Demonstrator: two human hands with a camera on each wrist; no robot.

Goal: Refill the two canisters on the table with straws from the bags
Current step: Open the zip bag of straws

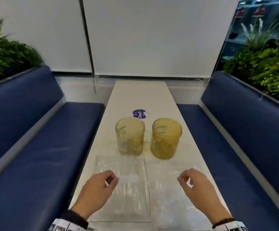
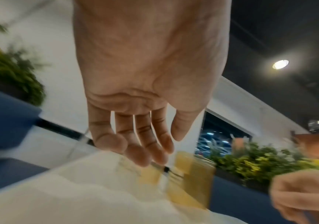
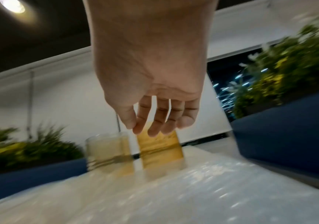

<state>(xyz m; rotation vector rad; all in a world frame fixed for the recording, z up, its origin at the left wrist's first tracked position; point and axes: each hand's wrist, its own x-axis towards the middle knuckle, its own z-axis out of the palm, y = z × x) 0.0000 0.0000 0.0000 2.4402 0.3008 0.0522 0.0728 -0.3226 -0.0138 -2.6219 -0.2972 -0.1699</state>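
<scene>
A person's left hand (image 1: 98, 189) and right hand (image 1: 196, 185) hover, fingers loosely curled and holding nothing, over two clear bags of straws (image 1: 125, 185) lying flat on the white table (image 1: 140, 92). Opening one bag while the other hand pins it should prevent spills. Beyond stand two amber see-through canisters (image 1: 130, 135), apparently empty.

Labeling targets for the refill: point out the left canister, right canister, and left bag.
left canister (image 1: 130, 136), head view, on its front wall.
right canister (image 1: 166, 139), head view, on its front wall.
left bag (image 1: 128, 194), head view, on the clear plastic beside the left hand.
</scene>
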